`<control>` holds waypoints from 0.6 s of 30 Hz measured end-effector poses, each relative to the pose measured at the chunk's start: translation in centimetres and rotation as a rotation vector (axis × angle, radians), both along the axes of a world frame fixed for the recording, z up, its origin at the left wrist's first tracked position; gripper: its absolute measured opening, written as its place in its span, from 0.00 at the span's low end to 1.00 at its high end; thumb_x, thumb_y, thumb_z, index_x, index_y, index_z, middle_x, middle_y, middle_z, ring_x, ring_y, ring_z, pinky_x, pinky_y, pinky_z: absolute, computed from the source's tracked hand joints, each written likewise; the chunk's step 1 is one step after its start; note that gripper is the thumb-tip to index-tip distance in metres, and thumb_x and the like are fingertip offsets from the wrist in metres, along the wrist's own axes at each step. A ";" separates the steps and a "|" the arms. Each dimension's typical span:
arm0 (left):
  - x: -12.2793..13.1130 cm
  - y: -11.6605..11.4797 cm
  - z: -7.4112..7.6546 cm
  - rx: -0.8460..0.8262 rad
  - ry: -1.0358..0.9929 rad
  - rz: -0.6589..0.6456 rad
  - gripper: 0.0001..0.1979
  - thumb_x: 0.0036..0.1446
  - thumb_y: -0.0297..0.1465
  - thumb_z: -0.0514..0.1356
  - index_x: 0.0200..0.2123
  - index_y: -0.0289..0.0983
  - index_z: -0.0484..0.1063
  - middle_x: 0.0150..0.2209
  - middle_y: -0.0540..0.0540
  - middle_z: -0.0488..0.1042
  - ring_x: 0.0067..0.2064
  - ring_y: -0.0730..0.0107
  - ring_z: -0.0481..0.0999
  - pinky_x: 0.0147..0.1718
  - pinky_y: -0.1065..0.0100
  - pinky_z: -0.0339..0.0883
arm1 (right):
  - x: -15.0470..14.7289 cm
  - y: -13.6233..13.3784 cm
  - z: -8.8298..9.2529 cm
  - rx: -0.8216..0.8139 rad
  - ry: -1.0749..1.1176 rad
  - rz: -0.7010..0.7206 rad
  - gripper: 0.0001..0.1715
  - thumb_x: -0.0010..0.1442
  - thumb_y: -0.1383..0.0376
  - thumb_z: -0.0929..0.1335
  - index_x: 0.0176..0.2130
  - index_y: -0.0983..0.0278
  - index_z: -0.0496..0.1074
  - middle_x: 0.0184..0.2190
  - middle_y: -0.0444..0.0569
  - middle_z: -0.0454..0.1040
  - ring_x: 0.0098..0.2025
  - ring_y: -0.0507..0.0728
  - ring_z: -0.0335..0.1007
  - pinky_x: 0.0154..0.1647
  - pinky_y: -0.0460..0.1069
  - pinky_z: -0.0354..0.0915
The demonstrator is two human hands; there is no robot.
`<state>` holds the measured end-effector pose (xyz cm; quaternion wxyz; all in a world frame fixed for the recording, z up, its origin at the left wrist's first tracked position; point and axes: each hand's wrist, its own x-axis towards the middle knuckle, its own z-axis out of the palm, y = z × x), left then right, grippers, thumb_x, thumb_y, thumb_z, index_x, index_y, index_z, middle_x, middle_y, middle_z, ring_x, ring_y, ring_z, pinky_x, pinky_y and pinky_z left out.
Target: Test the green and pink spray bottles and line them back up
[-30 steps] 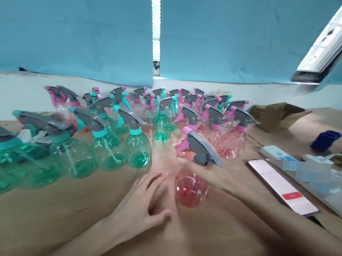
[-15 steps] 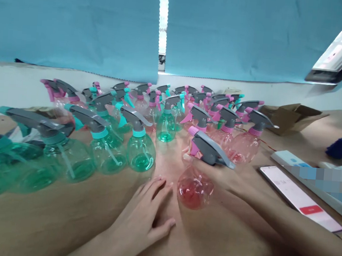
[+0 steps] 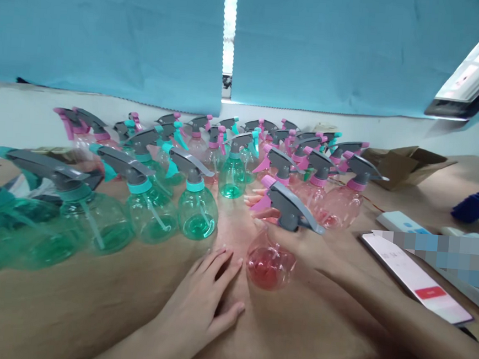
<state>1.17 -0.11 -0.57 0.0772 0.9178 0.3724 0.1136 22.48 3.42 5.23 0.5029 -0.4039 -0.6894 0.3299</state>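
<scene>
In front of me stands a pink spray bottle (image 3: 269,267) with a grey and pink trigger head. My right hand (image 3: 301,242) is behind and to the right of its neck, partly hidden by the head. The fingers of that hand are stretched out and apart, showing to the left of the trigger; whether they touch the bottle I cannot tell. My left hand (image 3: 199,298) lies flat on the table (image 3: 88,311), fingers spread, to the left of the bottle and holding nothing. Nearest beyond it is a green spray bottle (image 3: 197,215) with a turquoise collar.
Several green spray bottles (image 3: 151,217) stand along the left, and several pink ones (image 3: 343,201) at the back right. On the right are a phone (image 3: 414,276), a white box-like object (image 3: 402,223), a dark blue object (image 3: 475,206) and an open cardboard box (image 3: 406,168).
The fingers of my right hand have loosened from around the spray head and stretched out to the left. The pink bottle shows slightly farther left. My left hand stays put.
</scene>
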 end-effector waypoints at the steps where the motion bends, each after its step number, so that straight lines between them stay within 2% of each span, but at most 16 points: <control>1: 0.0 0.0 0.0 0.001 0.000 -0.001 0.28 0.61 0.40 0.55 0.61 0.35 0.58 0.62 0.36 0.58 0.62 0.48 0.55 0.55 0.47 0.56 | 0.0 0.0 0.0 0.003 -0.005 -0.007 0.19 0.53 0.62 0.67 0.46 0.58 0.65 0.40 0.47 0.73 0.37 0.56 0.75 0.34 0.51 0.72; 4: -0.1 0.0 0.1 0.005 0.001 -0.001 0.26 0.61 0.39 0.54 0.61 0.36 0.58 0.61 0.37 0.58 0.62 0.50 0.55 0.55 0.49 0.56 | 0.0 0.1 0.0 -0.006 -0.004 0.003 0.20 0.53 0.64 0.67 0.47 0.57 0.64 0.41 0.47 0.72 0.37 0.56 0.75 0.33 0.51 0.73; 8: -0.1 -0.1 0.1 0.012 0.006 0.005 0.26 0.62 0.40 0.54 0.61 0.36 0.58 0.61 0.38 0.58 0.62 0.51 0.55 0.56 0.50 0.56 | 0.1 0.3 -0.1 -0.014 0.025 0.035 0.20 0.51 0.67 0.69 0.44 0.56 0.63 0.38 0.45 0.70 0.36 0.56 0.74 0.32 0.51 0.73; 12: -0.1 -0.1 0.0 0.014 -0.007 -0.001 0.26 0.62 0.40 0.54 0.60 0.37 0.58 0.61 0.39 0.59 0.62 0.51 0.56 0.55 0.50 0.56 | 0.3 0.4 -0.5 0.002 0.011 0.060 0.20 0.51 0.65 0.70 0.43 0.57 0.62 0.35 0.43 0.70 0.36 0.56 0.74 0.33 0.51 0.73; 18: -0.1 0.0 0.1 0.009 0.002 0.005 0.25 0.62 0.39 0.54 0.60 0.37 0.58 0.62 0.39 0.58 0.62 0.52 0.55 0.56 0.50 0.56 | 0.6 0.7 -0.7 0.031 -0.077 0.107 0.27 0.52 0.66 0.68 0.51 0.56 0.60 0.37 0.44 0.71 0.37 0.54 0.72 0.39 0.52 0.72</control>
